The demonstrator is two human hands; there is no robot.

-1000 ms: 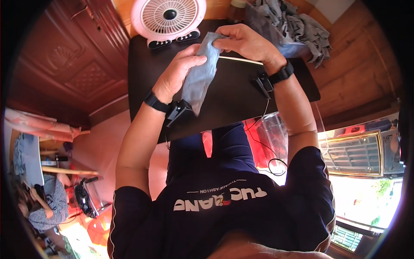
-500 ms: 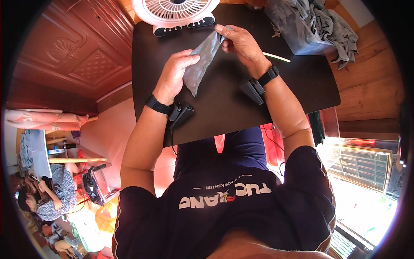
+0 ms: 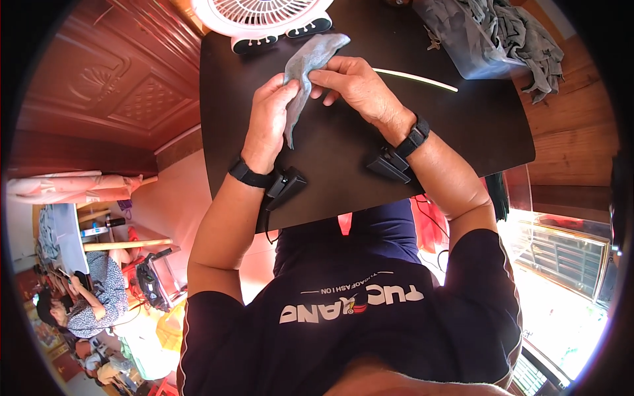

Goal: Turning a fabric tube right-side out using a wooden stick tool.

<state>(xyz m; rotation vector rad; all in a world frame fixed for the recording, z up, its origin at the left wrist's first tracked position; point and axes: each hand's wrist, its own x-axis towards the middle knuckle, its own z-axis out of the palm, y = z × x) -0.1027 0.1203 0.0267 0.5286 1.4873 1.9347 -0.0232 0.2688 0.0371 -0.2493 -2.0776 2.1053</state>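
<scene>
A small grey-blue piece of cloth (image 3: 310,54) is held up over the dark table (image 3: 343,145). My left hand (image 3: 267,115) pinches its left side between thumb and fingers. Closed on the cloth's middle is my right hand (image 3: 353,84), thumb and forefinger pressed together. The upper end of the cloth flops over to the right above my right hand, and a narrow point hangs down beside my left fingers. Just beyond my right hand lies a thin pale strip (image 3: 422,80) on the tabletop. Both wrists wear black straps with small black boxes.
At the table's far left stands a white fan (image 3: 264,16) on dark feet. A clear plastic bin (image 3: 472,56) heaped with grey cloth (image 3: 528,39) sits at the far right, some cloth hanging over its side. Another person (image 3: 92,297) is at the lower left.
My right hand has come down from the cloth's upper tip to its middle, nearer my left hand. The cloth's top now folds over to the right, and more of the pale strip shows.
</scene>
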